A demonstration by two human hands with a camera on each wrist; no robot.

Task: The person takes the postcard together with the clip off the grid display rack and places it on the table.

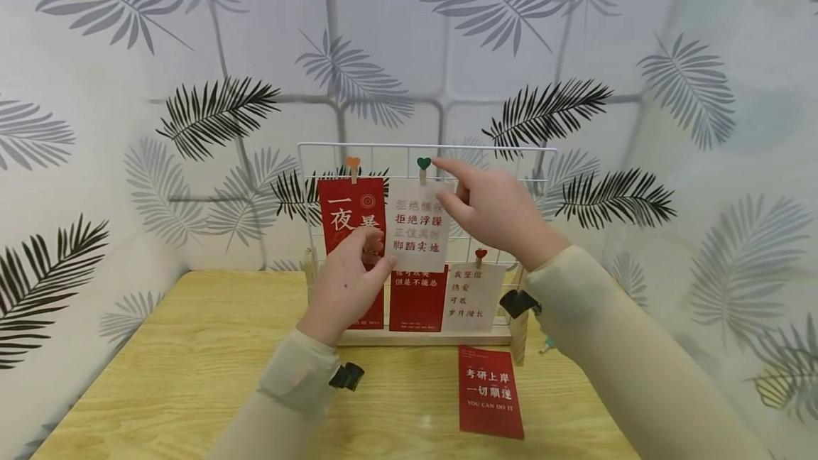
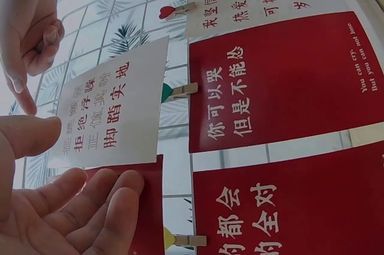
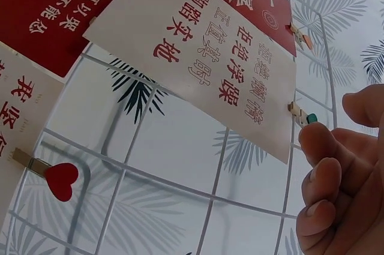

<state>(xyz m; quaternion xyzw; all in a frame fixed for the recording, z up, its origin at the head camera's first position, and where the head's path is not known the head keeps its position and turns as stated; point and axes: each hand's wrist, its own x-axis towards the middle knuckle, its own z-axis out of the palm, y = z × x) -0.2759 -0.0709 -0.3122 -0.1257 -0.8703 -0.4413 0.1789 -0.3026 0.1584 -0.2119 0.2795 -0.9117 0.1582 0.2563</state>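
Note:
A white card (image 1: 417,233) with printed characters hangs from the wire grid rack (image 1: 473,148) by a wooden clothespin with a green heart (image 1: 424,162). The right hand (image 1: 498,208) reaches in from the right; its extended index fingertip is at the green heart, other fingers bent and holding nothing. At the card's lower left edge is the left hand (image 1: 350,279), thumb and fingers apart in the left wrist view. Behind that hand hangs a red card (image 1: 351,197) under an orange heart clothespin (image 1: 353,162). Whether the left fingertips touch either card cannot be told.
Lower on the rack hang another red card (image 1: 418,307) and a white card (image 1: 476,300) with a red heart clothespin (image 1: 481,254). A loose red card (image 1: 491,417) lies on the wooden table (image 1: 211,375). Leaf-patterned wall covering (image 1: 396,20) stands behind.

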